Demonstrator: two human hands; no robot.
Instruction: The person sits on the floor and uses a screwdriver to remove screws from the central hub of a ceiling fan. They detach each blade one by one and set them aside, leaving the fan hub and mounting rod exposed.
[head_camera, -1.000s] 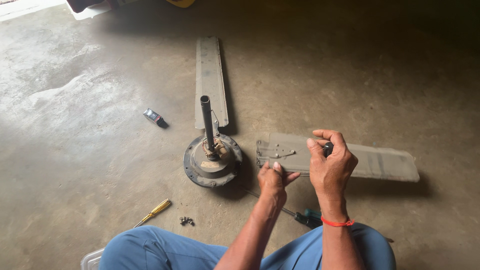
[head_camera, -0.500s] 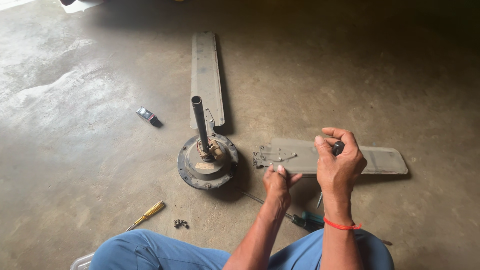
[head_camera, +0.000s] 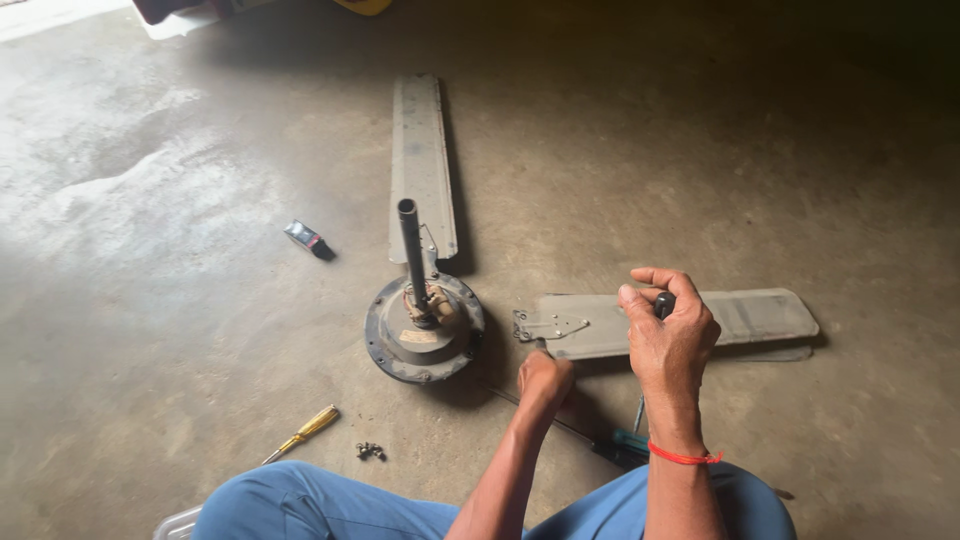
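Small dark object (head_camera: 308, 239), left of centre, on concrete floor (head_camera: 150, 330). Yellow screwdriver (head_camera: 302, 433) and screws (head_camera: 370, 451), lower left. Motor hub (head_camera: 425, 330) w/ upright shaft, centre; blade (head_camera: 422, 160) behind it. Left hand (head_camera: 545, 380): fingers curled together, pinching at blade bracket (head_camera: 548, 325). Right hand (head_camera: 668, 335): fist clamped on black tool handle (head_camera: 664, 304), over 2nd blade (head_camera: 740, 318), centre right.

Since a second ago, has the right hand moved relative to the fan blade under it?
Yes. The right hand has risen and pulled back toward the person from the fan blade, with the dark handle in its grip.
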